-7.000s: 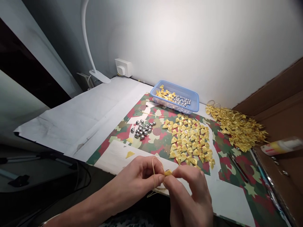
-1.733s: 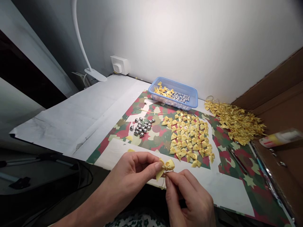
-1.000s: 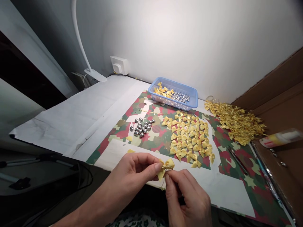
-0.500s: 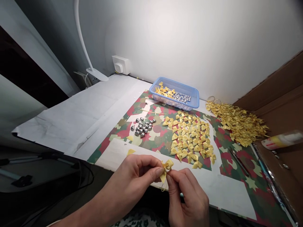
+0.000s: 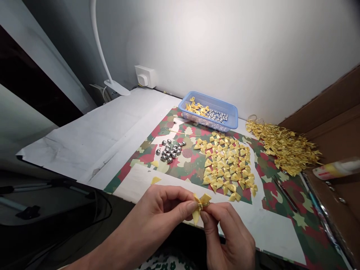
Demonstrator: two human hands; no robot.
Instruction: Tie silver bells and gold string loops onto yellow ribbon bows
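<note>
Lying on a table by a wall, camouflage sheeting bears bows.

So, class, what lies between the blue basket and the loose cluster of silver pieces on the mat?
A thin gold cord lies there on the patterned mat, as the head view shows.

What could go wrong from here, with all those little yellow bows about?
The yellow bow pinched in the left hand is small and could slip, and the thin gold cord across it, by the right hand, might loosen. The silver balls lie loose on the patterned mat and could roll if bumped. The right hand is close to the nearest laid-out bows, so it might nudge them out of place.
</note>
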